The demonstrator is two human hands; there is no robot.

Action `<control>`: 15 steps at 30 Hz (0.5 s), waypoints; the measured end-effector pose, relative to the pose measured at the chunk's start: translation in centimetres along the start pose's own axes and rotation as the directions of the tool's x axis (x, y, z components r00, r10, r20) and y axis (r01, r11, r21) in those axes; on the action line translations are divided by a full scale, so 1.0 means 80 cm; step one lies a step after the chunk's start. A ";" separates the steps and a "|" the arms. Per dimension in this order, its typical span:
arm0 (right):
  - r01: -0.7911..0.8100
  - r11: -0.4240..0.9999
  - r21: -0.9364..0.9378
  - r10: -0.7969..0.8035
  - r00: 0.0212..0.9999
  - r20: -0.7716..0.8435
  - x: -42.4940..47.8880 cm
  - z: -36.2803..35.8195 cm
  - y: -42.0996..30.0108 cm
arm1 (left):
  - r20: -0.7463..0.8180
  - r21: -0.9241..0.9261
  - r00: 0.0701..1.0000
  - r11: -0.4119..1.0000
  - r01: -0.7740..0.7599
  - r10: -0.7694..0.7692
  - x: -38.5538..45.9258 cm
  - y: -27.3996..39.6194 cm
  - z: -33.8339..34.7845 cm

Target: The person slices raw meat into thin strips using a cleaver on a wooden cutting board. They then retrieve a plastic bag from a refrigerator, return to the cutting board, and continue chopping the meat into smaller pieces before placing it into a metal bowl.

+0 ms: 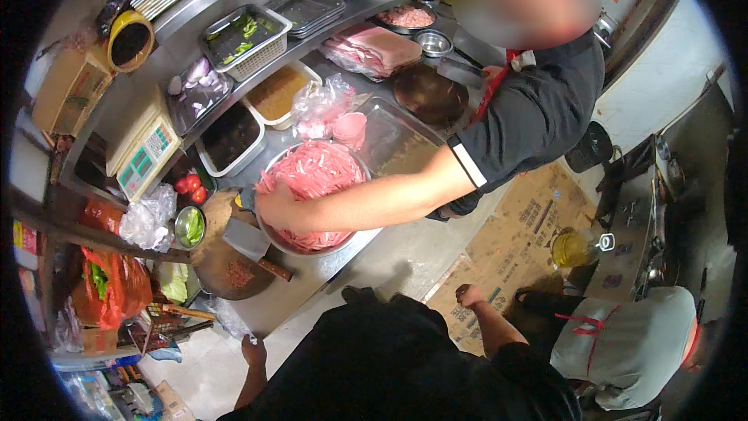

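My left hand [255, 352] is low beside the counter's near edge, its fingers closed on the end of a clear plastic bag [229, 317]. My right hand [470, 296] hangs away from the counter, above the cardboard-covered floor, loosely curled with nothing visible in it. Near the bag, a cleaver [248, 240] lies across a round wooden chopping block [217, 273], which bears a small heap of minced meat [237, 274]. Behind the cleaver, a large metal bowl [366, 171] holds sliced raw meat [318, 166]; a co-worker's hand [277, 208] reaches into it.
The co-worker's arm [374, 202] crosses the counter; their other hand holds another cleaver [460, 72] over a second block [431, 96]. Scales [143, 155] and a small bowl of greens [190, 227] stand left. Another person [625, 339] and an oil jug [570, 249] are at right.
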State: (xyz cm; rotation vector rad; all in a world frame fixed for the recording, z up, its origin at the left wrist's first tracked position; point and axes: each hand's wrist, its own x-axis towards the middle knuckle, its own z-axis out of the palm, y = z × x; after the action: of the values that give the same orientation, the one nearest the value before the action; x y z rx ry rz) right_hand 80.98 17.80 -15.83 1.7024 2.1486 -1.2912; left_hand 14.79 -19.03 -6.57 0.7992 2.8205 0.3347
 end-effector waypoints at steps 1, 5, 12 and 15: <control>-0.009 1.000 0.028 0.010 1.000 -0.009 -0.001 -0.007 -0.003 | 0.011 -0.014 1.000 1.000 0.013 -0.013 0.014 0.008 0.004; 0.047 0.988 0.144 -0.039 0.997 -0.060 -0.003 -0.031 -0.010 | 0.037 -0.140 0.999 0.989 0.041 -0.037 0.038 0.044 -0.010; 0.285 0.956 0.066 -0.292 0.937 0.190 0.125 -0.038 0.106 | -0.068 -0.370 0.938 0.882 0.292 -0.340 0.006 0.006 0.029; -0.649 0.047 0.759 -0.294 0.717 0.632 0.179 -0.102 0.080 | -0.167 -0.255 0.915 0.912 0.321 -0.368 -0.021 0.072 0.012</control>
State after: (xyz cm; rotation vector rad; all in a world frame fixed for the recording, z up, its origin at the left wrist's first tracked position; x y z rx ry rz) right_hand 84.43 33.96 -22.13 1.1070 0.2042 -3.0127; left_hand 19.25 -15.00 -5.75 0.2164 2.9695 0.6966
